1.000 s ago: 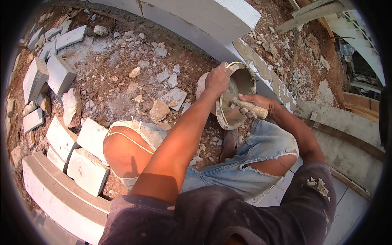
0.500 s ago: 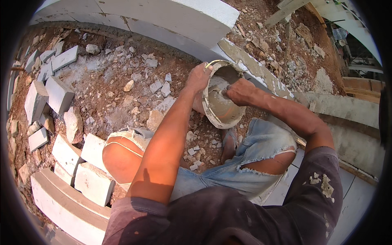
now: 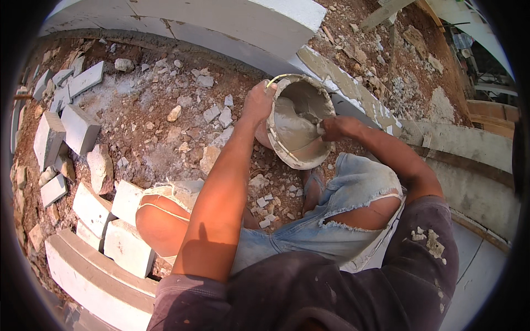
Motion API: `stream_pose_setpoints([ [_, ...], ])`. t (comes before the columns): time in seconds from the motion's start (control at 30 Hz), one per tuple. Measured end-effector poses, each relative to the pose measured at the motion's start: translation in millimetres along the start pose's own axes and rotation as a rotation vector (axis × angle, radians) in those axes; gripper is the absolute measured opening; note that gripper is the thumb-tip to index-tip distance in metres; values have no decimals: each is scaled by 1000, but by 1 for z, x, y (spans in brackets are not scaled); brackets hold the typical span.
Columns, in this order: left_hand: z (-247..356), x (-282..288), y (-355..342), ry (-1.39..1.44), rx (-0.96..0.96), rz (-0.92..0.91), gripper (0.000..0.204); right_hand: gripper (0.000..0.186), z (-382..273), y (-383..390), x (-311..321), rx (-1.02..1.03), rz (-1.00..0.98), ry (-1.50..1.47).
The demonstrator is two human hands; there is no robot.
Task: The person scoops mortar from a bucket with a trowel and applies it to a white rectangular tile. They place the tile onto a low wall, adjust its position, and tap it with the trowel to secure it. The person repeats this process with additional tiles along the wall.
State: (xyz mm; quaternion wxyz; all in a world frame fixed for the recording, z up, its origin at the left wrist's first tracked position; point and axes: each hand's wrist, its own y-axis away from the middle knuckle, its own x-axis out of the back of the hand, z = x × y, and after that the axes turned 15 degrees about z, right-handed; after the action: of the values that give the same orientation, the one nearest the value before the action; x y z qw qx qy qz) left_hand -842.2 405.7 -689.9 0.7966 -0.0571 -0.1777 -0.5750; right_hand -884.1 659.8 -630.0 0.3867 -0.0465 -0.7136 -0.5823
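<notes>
A round bucket (image 3: pixel 286 158) with a mortar-crusted rim is tilted between my knees, its mouth facing me. Wet grey mortar (image 3: pixel 292 128) lies inside it. My left hand (image 3: pixel 258 102) grips the rim on the left, beside the thin pale bail handle (image 3: pixel 277 79). Inside the right part of the bucket, my right hand (image 3: pixel 335 128) is closed around the handle of a trowel (image 3: pixel 312 118). The trowel's blade is mostly hidden in the mortar. Just beyond the bucket runs a low course of white blocks topped with a mortar bed (image 3: pixel 348 88).
A curved white block wall (image 3: pixel 221 33) stands at the far side. Loose white blocks (image 3: pixel 81 128) lie at left among rubble and reddish soil (image 3: pixel 149 138). A mortar-topped block course (image 3: pixel 94 276) is at lower left, and concrete beams (image 3: pixel 469 146) are at right.
The bucket tips more toward me and shifts slightly left with my left hand. My right hand has moved right and a little down, keeping the trowel in the mortar.
</notes>
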Motion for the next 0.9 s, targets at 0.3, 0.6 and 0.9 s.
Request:
stream_pose_setpoints([
  [0.3,-15,0,-11,-60,-41,11,43,56,0,8,-13,86,-158,-863],
  [0.6,1,-6,-5,-49,-67,47,41,28,-2,17,-31,214,334,83],
  [0.9,2,-4,-4,-60,-79,33,44,39,5,9,-8,217,200,-568],
])
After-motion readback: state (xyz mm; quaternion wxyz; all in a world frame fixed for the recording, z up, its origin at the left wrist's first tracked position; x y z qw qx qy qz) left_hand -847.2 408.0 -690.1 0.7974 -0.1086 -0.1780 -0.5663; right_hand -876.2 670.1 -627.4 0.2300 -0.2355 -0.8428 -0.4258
